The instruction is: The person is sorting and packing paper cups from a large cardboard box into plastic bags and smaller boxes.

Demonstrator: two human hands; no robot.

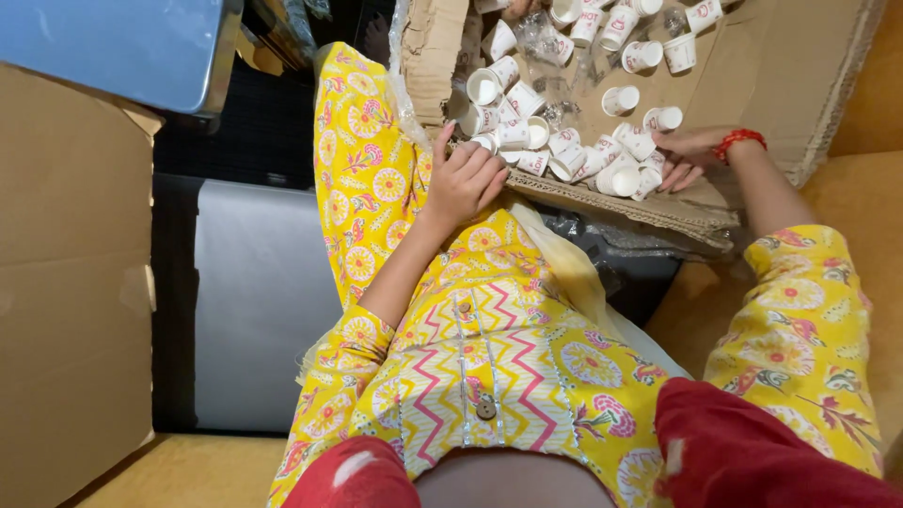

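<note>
Several small white paper cups point(602, 150) lie tumbled on a flat brown cardboard sheet point(771, 75) in front of me. My left hand point(464, 179) rests at the near edge of the pile, fingers curled around a cup or two; its grip is partly hidden. My right hand point(691, 155), with a red bracelet on the wrist, lies on the cardboard with its fingers touching cups at the pile's right side. Both arms wear yellow flowered sleeves.
A large brown cardboard box point(66, 282) stands at the left. A grey panel point(259, 301) sits beside it, and a blue lid-like surface point(122, 47) is at the top left. Clear plastic wrap point(555, 47) lies among the far cups. Yellow flooring point(188, 470) shows below.
</note>
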